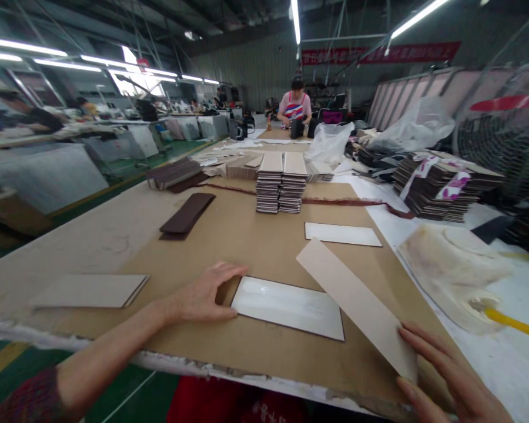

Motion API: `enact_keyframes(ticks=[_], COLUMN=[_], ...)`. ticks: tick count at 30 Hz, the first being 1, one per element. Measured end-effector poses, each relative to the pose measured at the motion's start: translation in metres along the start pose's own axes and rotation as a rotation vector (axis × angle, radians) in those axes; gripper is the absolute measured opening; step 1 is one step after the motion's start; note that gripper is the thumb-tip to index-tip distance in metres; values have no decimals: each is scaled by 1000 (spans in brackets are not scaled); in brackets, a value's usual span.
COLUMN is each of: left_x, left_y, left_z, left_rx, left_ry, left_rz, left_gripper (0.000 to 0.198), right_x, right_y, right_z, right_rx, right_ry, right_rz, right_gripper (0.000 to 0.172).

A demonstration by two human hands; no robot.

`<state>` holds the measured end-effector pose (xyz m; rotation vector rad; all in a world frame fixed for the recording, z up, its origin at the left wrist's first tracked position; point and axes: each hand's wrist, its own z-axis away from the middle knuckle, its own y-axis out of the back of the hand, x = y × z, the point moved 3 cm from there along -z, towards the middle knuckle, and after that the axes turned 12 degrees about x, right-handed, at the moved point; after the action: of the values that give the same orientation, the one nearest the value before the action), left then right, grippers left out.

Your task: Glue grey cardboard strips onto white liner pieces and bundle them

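My right hand (445, 373) grips the lower right end of a beige cardboard strip (357, 302), thumb below and fingers along the far edge. The strip slants up to the left, its middle over the right end of a white-faced panel (288, 308) with a thin dark border. That panel lies flat on the brown board, its face shiny in places. At the panel's left end is my left hand (203, 294), thumb and fingers spread apart near its two corners. Another white-faced panel (344, 234) lies farther back on the right.
Beige strips (90, 291) lie at the left, dark brown strips (187, 214) behind them. Two stacks of panels (281, 182) stand at the centre back. On the right are a crusted pale container (449, 276) with a yellow handle (518, 326) and a dark bundle (449, 185). A person (295, 106) works beyond.
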<state>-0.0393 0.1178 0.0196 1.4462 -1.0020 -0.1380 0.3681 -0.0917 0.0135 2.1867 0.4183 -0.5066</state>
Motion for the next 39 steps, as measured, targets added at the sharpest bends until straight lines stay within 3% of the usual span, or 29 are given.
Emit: enact_keyframes(ticks=[4, 8, 12, 26, 39], left_x=[-12, -17, -17, -16, -14], left_y=[9, 8, 8, 12, 12], left_z=[30, 36, 37, 34, 34], left_rx=[16, 76, 121, 165, 174], left_ry=[45, 48, 21, -64, -87], left_rz=[39, 54, 90, 126, 105], left_gripper=[83, 85, 87, 74, 66], right_x=[-25, -50, -59, -59, -57], right_y=[-19, -48, -70, -91, -100], right_z=[-26, -48, -57, -62, -63], right_rx=[-87, -184, -264, -395, -410], right_ry=[245, 382, 445, 419, 442], right_rz=[41, 42, 51, 8, -1], right_gripper=[53, 52, 52, 50, 52])
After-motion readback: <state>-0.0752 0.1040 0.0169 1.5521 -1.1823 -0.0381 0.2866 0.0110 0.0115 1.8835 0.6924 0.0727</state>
